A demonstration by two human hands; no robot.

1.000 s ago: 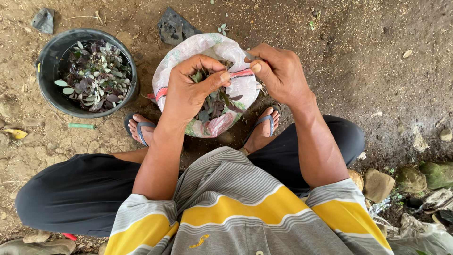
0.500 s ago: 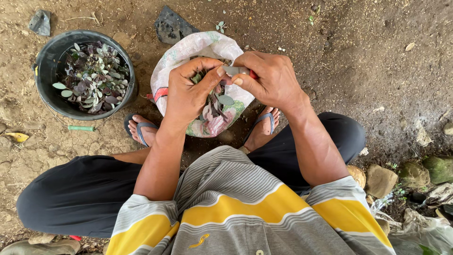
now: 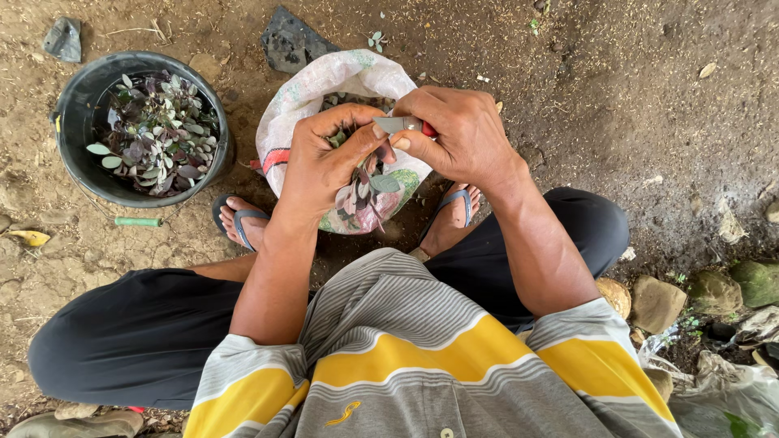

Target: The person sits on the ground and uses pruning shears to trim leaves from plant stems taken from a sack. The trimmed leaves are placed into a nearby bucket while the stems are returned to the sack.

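Seated on bare ground, a person closes the left hand (image 3: 324, 162) around leafy cuttings (image 3: 369, 182) while the right hand (image 3: 454, 134) grips a small knife (image 3: 402, 125) over an open white woven sack (image 3: 324, 85) of leaves, beside a black bucket (image 3: 73, 97) filled with purple-green leaves (image 3: 154, 134).

The person wore a short-sleeved grey shirt (image 3: 406, 324) with fine pale stripes and a broad yellow band across the chest and sleeves, a small yellow emblem and a button low on the front. Black trousers (image 3: 138, 341) covered the legs. Blue-strapped sandals (image 3: 243, 221) were on bare feet.
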